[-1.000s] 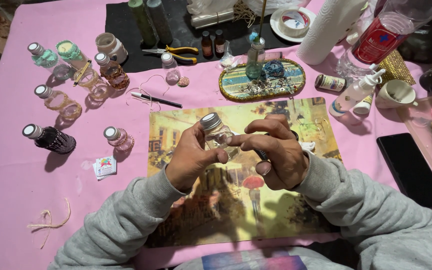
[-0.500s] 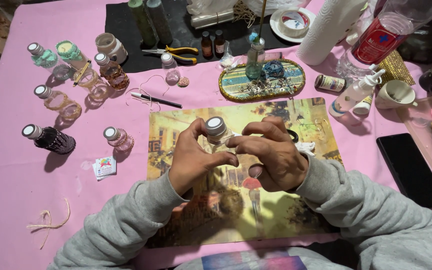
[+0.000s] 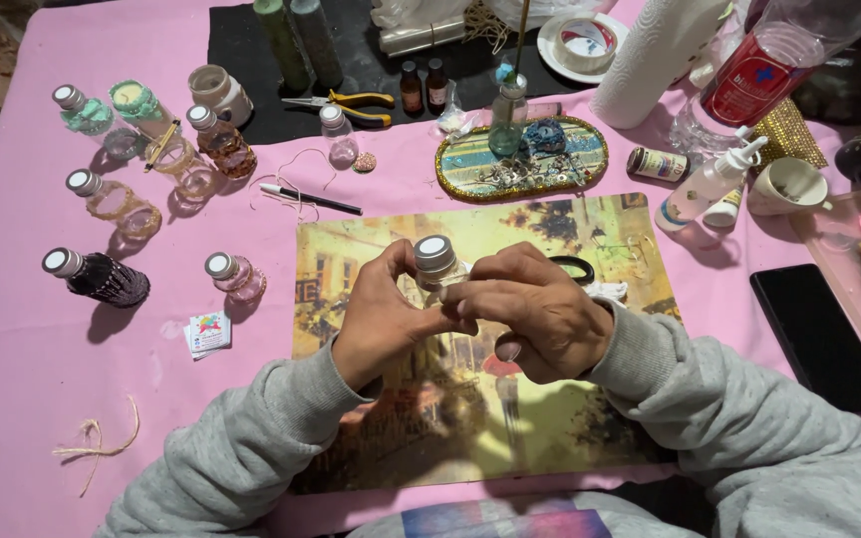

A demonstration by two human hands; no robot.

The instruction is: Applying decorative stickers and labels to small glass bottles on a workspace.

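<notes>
Bottles are spread over the pink tablecloth (image 3: pixel 42 399). Near its left edge a dark wrapped bottle (image 3: pixel 97 277) and a small pinkish bottle (image 3: pixel 234 275) lie on their sides, each closed with a silver cap; what they hold cannot be made out. Toward the far left corner a teal bottle (image 3: pixel 92 115), an amber bottle (image 3: pixel 219 141) and a twine-wrapped clear bottle (image 3: pixel 112 199) are grouped close together. An oval gilt-edged tray (image 3: pixel 470 174) is set at the middle of the far side, filled with beads and small trinkets, with a glass bottle standing in it. By the right edge a white cup (image 3: pixel 787 184) is seen, its contents unclear.

Over the picture placemat (image 3: pixel 351 249), near the front edge of the table, a small clear glass bottle (image 3: pixel 437 261) with a round silver cap is held upright. It is gripped between both hands: the left hand (image 3: pixel 383 319) is curled round it from one side, and the fingers of the right hand (image 3: pixel 535 314) are closed over its body from the other, so most of the glass is hidden.
</notes>
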